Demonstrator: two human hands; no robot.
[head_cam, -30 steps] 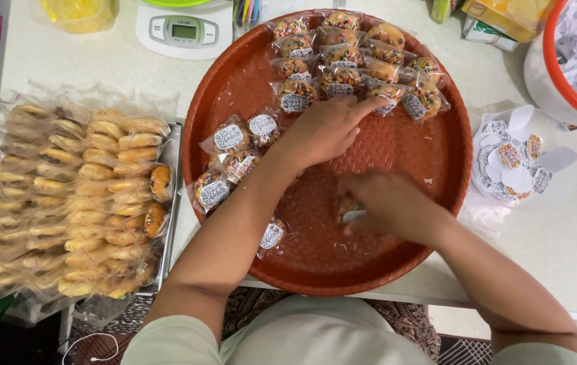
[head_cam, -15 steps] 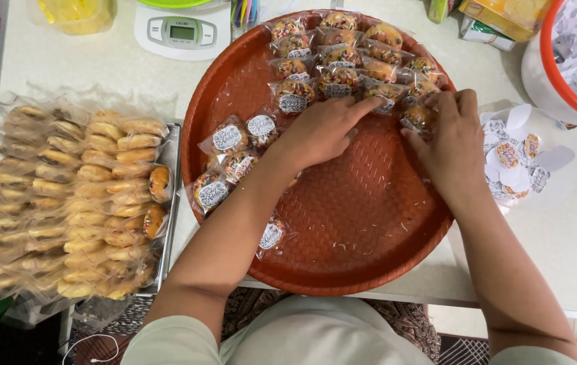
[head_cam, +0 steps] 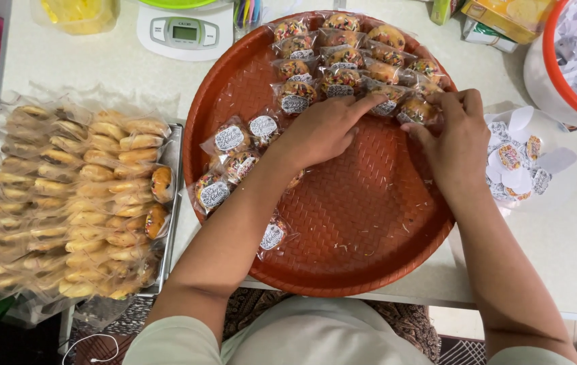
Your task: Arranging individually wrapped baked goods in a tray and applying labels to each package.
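A round orange-brown woven tray [head_cam: 363,230] holds small wrapped cookies with round labels. Several lie in neat rows [head_cam: 342,57] at the tray's far side, and a loose cluster [head_cam: 234,155] lies at its left. My left hand [head_cam: 319,132] rests on the tray, its index finger pressing a wrapped cookie at the front of the rows. My right hand [head_cam: 454,135] is setting a wrapped cookie [head_cam: 416,109] at the right end of the front row, fingers pinched on its wrapper. One more wrapped cookie [head_cam: 273,235] lies beside my left forearm.
A metal tray [head_cam: 170,203] at the left carries several bagged pastries [head_cam: 72,196]. A white kitchen scale [head_cam: 183,30] and a yellow container [head_cam: 75,12] stand at the back. A pile of round stickers [head_cam: 522,162] lies right of the tray, next to an orange-rimmed tub [head_cam: 572,61].
My right hand picked a wrapped cookie from the tray's near middle, carried it up to the right end of the rows and now sets it there. My left hand stayed put.
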